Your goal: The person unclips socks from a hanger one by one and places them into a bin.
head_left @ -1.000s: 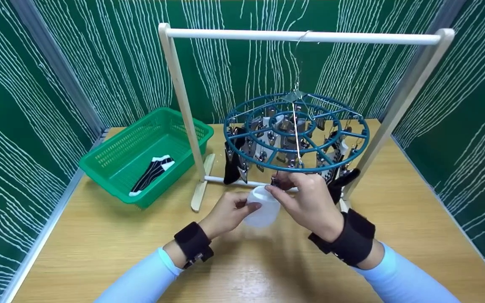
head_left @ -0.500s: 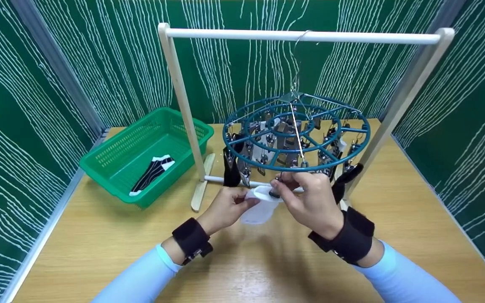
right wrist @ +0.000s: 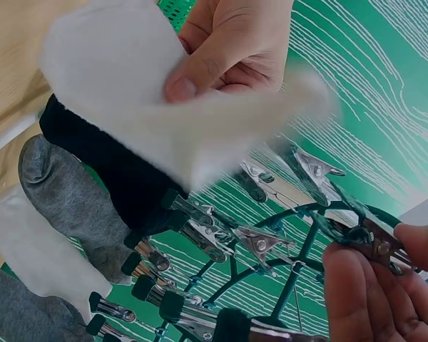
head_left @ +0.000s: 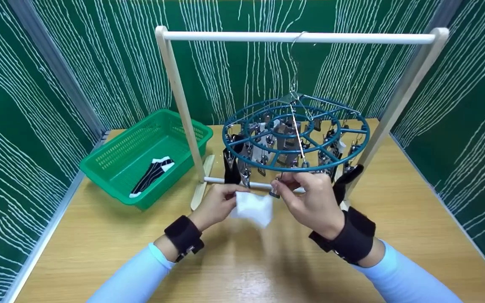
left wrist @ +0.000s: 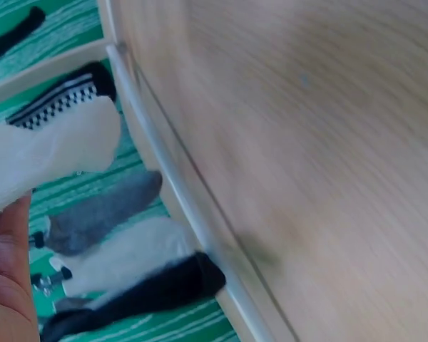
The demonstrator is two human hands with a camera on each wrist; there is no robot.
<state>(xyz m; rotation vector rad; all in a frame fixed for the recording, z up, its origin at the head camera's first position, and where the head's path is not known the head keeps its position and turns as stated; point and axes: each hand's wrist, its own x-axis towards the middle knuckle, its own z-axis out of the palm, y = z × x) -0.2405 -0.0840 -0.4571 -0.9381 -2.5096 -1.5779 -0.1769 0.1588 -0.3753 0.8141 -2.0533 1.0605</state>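
My left hand [head_left: 217,204] pinches a plain white sock [head_left: 254,208] by its edge, in front of and below the round blue-green clip hanger [head_left: 293,169]. In the right wrist view the sock [right wrist: 121,71] is spread and partly blurred, with the left thumb pressed on it. My right hand [head_left: 312,204] pinches a metal clip [head_left: 275,191] at the hanger's near rim. The right wrist view shows that clip [right wrist: 381,246] between thumb and fingers, apart from the white sock. Several socks hang from other clips, among them a grey one [right wrist: 71,192] and a black one [right wrist: 107,157].
The hanger hooks onto the bar of a wooden rack [head_left: 234,36]. A green basket [head_left: 112,185] on the table [head_left: 99,252] at the left holds a black striped sock [head_left: 152,176]. Green walls with white lines [head_left: 124,63] enclose the table's sides and back.
The white sock, an open cup shape beside the clip before, has moved left and now hangs flatter with the left hand. The right hand has stayed on the clip.
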